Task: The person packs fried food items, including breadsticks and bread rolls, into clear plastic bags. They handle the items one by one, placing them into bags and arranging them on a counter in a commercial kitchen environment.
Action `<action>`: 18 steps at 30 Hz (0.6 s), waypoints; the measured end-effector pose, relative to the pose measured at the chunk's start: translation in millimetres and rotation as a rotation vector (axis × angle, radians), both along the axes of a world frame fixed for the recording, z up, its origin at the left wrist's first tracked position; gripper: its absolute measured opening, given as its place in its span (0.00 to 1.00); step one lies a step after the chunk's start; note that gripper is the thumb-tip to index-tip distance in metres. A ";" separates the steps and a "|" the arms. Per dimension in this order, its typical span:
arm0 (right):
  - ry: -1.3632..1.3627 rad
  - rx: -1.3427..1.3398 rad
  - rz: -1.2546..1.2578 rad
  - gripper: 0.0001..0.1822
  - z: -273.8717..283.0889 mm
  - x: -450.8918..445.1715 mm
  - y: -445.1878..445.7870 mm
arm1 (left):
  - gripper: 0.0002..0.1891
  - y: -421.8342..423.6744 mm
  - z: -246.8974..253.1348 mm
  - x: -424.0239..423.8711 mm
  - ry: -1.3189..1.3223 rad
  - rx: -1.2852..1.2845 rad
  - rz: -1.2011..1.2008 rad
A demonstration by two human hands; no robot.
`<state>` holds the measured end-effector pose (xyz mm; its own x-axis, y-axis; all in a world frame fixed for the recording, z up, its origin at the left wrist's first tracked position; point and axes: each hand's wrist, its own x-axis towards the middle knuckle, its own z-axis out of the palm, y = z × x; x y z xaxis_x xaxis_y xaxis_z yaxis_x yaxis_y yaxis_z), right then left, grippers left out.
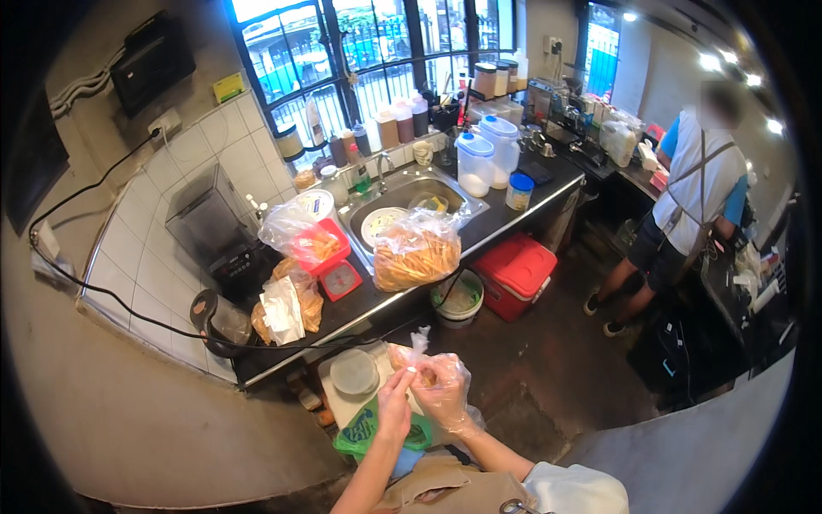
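Both my hands are together on a small clear plastic bag of orange-brown food [399, 354] in front of my body. Its twisted neck sticks up above my fingers. My left hand [394, 405], bare, pinches the neck between thumb and fingertips. My right hand [444, 392] wears a clear plastic glove and is curled around the bag just beside it. Below the hands are a green plastic bag [359, 429] and a round translucent tub [354, 371] on a white surface. On the counter ahead sits a large clear bag of fry-like strips [417, 260].
A red scale [340, 281] adjoins a red basket [329, 247] of strips. Beyond are a steel sink [414, 193] and lidded jugs [475, 164]. A black cord [160, 326] crosses the counter edge. A bucket [458, 308] and red cooler [514, 273] stand below. Another person [693, 173] stands right.
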<state>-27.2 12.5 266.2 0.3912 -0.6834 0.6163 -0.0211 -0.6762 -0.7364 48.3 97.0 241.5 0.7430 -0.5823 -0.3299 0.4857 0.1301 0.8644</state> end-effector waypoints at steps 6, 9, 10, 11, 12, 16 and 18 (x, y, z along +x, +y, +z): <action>0.023 0.259 0.206 0.13 11.0 -11.7 -10.3 | 0.12 16.3 58.3 30.8 -1.067 0.192 -0.106; 0.174 0.488 0.416 0.13 38.5 -20.2 -5.7 | 0.13 35.9 66.6 57.1 -1.098 0.158 -0.356; 0.169 0.539 0.475 0.07 58.7 -25.2 -1.5 | 0.14 37.2 68.6 61.7 -1.100 0.155 -0.497; 0.188 0.571 0.501 0.08 53.3 -24.0 -4.2 | 0.15 39.0 66.8 64.6 -0.963 0.127 -0.561; 0.199 0.601 0.525 0.10 45.3 -28.1 -6.1 | 0.15 39.5 67.2 65.6 -0.834 0.096 -0.626; 0.168 0.563 0.436 0.11 39.2 -25.1 -2.6 | 0.15 36.9 36.2 42.3 -0.183 -0.041 -0.453; 0.207 0.355 0.310 0.08 58.0 -18.7 3.9 | 0.15 34.1 20.4 25.9 -0.135 -0.089 -0.231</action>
